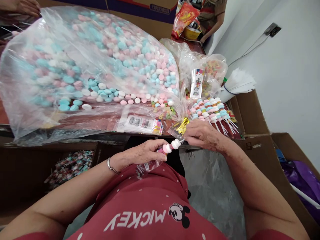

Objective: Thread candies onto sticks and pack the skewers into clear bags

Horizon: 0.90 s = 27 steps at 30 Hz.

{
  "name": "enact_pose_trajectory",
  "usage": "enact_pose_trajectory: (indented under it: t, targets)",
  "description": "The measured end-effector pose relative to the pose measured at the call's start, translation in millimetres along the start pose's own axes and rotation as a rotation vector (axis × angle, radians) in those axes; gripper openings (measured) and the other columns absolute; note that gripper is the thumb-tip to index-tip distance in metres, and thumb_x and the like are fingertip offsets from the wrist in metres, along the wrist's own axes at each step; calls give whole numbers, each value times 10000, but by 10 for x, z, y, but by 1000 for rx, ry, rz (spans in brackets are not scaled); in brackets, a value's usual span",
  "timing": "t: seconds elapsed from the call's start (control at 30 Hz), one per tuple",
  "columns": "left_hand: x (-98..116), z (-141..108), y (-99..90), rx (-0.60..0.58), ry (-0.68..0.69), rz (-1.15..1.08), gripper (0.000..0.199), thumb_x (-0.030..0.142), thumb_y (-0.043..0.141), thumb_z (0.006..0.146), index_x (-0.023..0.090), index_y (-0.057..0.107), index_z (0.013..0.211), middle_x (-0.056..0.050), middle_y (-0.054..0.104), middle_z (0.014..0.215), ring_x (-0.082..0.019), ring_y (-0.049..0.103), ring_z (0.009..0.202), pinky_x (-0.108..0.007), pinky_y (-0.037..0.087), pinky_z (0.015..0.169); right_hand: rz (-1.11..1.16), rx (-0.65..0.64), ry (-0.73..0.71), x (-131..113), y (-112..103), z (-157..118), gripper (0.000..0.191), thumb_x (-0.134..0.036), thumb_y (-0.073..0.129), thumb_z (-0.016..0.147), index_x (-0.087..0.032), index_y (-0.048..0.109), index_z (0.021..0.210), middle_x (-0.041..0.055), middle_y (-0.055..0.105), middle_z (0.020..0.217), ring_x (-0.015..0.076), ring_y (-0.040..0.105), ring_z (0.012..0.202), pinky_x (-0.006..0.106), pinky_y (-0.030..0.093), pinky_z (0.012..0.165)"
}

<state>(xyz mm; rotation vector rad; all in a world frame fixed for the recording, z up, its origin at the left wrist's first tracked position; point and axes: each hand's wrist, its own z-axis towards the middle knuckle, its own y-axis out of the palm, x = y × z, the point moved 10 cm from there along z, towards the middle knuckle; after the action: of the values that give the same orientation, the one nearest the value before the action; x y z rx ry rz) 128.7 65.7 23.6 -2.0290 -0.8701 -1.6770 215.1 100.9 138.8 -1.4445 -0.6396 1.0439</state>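
Observation:
My left hand [147, 152] is closed around a candy skewer [171, 146] and a clear printed wrapper [145, 169]. White and pink candies stick out past the thumb, tilted up to the right. The skewer's white stick runs to the curled fingers of my right hand [203, 135], which appear to pinch its end; the fingertips are partly hidden. Just beyond those fingers lie gold twist ties [183, 126] on the table edge. Several finished-looking candy skewers [210, 109] lie side by side behind my right hand, sticks toward me.
A big clear bag of pastel candies [107, 60] covers the left of the table. Flat printed wrappers [141, 124] lie at the front edge. White sticks [237, 83] stand bundled at right. An open box [72, 166] below holds wrapped skewers. Other people's hands [27, 7] show at back.

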Motion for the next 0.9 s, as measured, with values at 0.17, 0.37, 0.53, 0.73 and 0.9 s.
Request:
enact_pose_trajectory:
  t: [0.17, 0.37, 0.53, 0.73, 0.9]
  targets:
    - [34, 60, -22, 105, 95, 91, 389, 290, 703, 770, 196, 573, 1124, 18, 573, 865, -137, 487, 782, -283, 398, 750, 27, -13, -47, -27, 173, 35, 290, -114, 459, 898, -177, 559, 633, -10, 503, 613, 121, 412, 623, 270, 275, 650]
    - [-178, -55, -3, 88, -44, -60, 712, 304, 794, 653, 208, 449, 1268, -15, 612, 979, -146, 519, 788, -279, 415, 698, 52, 17, -63, 12, 129, -24, 283, -114, 461, 894, -177, 543, 631, -12, 504, 614, 118, 411, 619, 268, 275, 647]
    - [-393, -307, 85, 8, -282, 72, 424, 321, 760, 665, 163, 557, 1002, 38, 551, 783, -121, 449, 678, -250, 358, 609, 49, 19, -54, -28, 135, -10, 277, -132, 462, 908, -178, 552, 650, -9, 506, 626, 120, 419, 633, 266, 282, 653]
    - [-376, -310, -40, 164, -187, 105, 268, 356, 689, 718, 177, 530, 838, 65, 464, 687, -104, 375, 629, -228, 306, 566, 10, -53, 8, -48, 172, 54, 296, -141, 452, 882, -179, 496, 591, -16, 474, 582, 116, 381, 596, 277, 263, 643]
    - [-289, -277, -133, 205, -112, 263, 268, 377, 675, 750, 187, 559, 900, 76, 465, 642, -108, 363, 601, -238, 299, 570, 62, -140, 169, 13, 234, 68, 264, -172, 466, 851, -179, 490, 588, -10, 478, 582, 114, 383, 591, 277, 237, 615]
